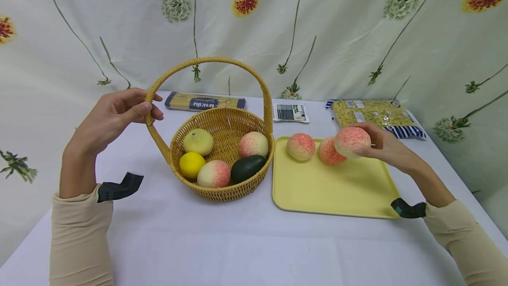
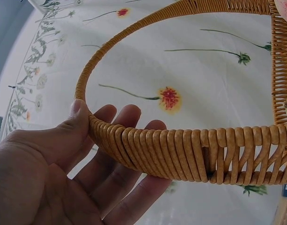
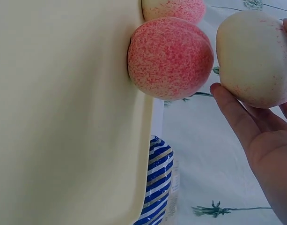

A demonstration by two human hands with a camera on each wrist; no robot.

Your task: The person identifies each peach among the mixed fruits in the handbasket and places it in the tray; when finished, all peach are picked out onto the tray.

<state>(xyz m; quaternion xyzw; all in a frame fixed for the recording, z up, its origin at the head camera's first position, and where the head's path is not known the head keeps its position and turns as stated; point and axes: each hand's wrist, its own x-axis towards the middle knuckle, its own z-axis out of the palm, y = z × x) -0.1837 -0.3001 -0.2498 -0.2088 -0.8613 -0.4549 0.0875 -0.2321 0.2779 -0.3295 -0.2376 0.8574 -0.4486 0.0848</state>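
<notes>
My left hand (image 1: 115, 116) grips the handle of a wicker basket (image 1: 224, 193) at its left side; in the left wrist view the thumb and fingers (image 2: 129, 187) lie around the woven band. Inside the basket are a pale green round fruit (image 1: 198, 142), a yellow lemon-like fruit (image 1: 192, 165), two peaches, one in front (image 1: 214, 174) and one behind (image 1: 253, 144), and a dark green oval fruit (image 1: 248, 169). My right hand (image 1: 382, 144) holds a peach (image 1: 352, 141) above a yellow tray (image 1: 333, 193). Two more peaches, left (image 1: 300, 146) and middle (image 1: 331, 151), rest on the tray.
Behind the basket lies a pack of spaghetti (image 1: 204, 102). A small white packet (image 1: 291, 113) is behind the tray's left end. At the back right sits a bag of short pasta (image 1: 375, 116) with blue stripes. A flowered cloth (image 1: 337, 34) hangs behind the table.
</notes>
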